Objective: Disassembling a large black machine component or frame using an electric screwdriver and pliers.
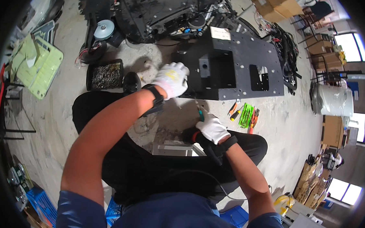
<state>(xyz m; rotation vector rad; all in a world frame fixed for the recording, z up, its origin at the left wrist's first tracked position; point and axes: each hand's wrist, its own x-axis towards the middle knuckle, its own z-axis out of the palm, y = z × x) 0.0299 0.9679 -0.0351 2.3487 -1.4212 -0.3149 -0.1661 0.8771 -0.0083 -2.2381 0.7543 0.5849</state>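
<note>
My left hand (171, 79), in a white glove, rests on the near left edge of a black metal plate (242, 55) with cut-outs and holes that lies on the concrete floor. My right hand (211, 127), also gloved, grips a screwdriver (198, 111) with a green and red handle; its shaft points up toward the plate's near edge. Both wrists wear black bands. I sit on the floor with my legs in dark trousers on either side.
Several screwdrivers and a green holder (245, 115) lie right of my right hand. A black tray of screws (105, 74) sits to the left. A black machine frame (154, 11) with wiring stands behind the plate. A white bucket (333, 100), cardboard boxes and blue crates (42, 203) ring the area.
</note>
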